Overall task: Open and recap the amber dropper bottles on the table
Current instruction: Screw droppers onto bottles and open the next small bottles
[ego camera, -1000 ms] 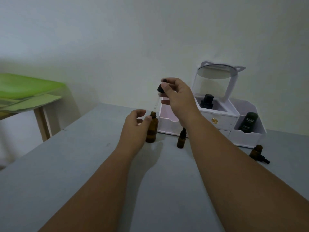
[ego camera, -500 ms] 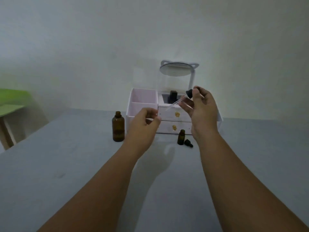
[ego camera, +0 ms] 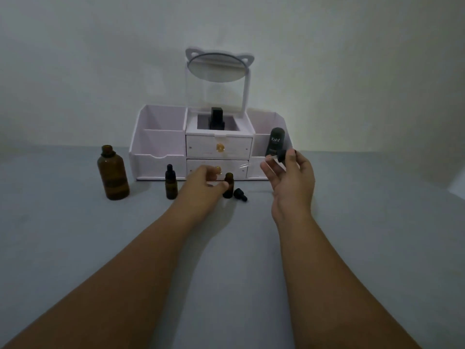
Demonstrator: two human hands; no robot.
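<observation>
Three amber bottles stand on the grey table before a white organizer. The large bottle at the left has no cap. A small bottle carries its black dropper cap. Another small bottle stands uncapped, with a loose black cap lying just right of it. My left hand reaches to this uncapped small bottle, fingertips at its side, fingers apart. My right hand holds a dropper by its black bulb, its glass tube pointing left.
The white organizer with two drawers and a cat-ear mirror stands against the wall. A dark Kahf bottle sits in its right compartment and a black item in the middle one.
The view has swung left to right, so the organizer now sits centred. My left hand let go of the large bottle and moved to the uncapped small one. My right hand lowered with the dropper.
</observation>
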